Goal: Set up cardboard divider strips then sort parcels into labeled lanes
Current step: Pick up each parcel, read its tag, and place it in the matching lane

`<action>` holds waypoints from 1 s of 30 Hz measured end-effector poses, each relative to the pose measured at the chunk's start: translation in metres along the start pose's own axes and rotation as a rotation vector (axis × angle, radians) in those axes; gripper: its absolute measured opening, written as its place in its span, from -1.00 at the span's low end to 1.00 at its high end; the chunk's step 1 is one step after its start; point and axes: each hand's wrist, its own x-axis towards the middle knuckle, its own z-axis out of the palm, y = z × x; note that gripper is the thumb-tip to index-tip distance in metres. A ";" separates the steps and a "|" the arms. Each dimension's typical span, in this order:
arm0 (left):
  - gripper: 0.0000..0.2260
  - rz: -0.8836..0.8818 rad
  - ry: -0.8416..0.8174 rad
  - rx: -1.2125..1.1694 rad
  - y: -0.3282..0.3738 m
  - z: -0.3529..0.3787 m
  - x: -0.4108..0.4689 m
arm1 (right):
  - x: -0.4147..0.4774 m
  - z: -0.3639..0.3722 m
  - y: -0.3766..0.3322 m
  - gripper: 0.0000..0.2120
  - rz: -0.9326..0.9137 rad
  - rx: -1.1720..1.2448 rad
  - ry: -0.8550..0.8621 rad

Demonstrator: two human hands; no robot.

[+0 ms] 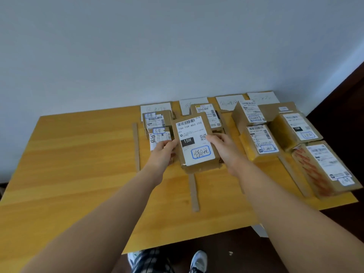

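A brown parcel [194,142] with a white label marked 15H is held above the table between both hands. My left hand [163,152] grips its left edge, and my right hand [222,148] grips its right edge with the thumb on the label. Cardboard divider strips lie on the yellow wooden table [78,164]: one at the left [136,146], one below the held parcel [194,192], one at the right [291,170]. White lane labels [155,109] lie along the back edge. Small parcels [155,120] sit in the left lane; another parcel [208,115] lies behind the held one.
Several parcels fill the right lanes, among them two yellow-taped ones [260,140] and a long box with red tape [325,170] near the right table edge. A pale wall rises behind the table. My shoes [199,261] stand on the dark floor below the front edge.
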 end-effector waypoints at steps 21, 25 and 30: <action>-0.68 -0.260 -0.216 0.288 -0.025 0.067 0.061 | 0.061 -0.054 0.069 -0.61 0.285 -0.177 0.042; -0.65 -0.254 -0.192 0.274 -0.021 0.075 0.065 | 0.075 -0.055 0.059 -0.62 0.221 -0.221 0.049; -0.69 -0.190 -0.059 0.292 -0.026 0.080 0.059 | 0.082 -0.068 0.056 -0.59 0.171 -0.334 0.047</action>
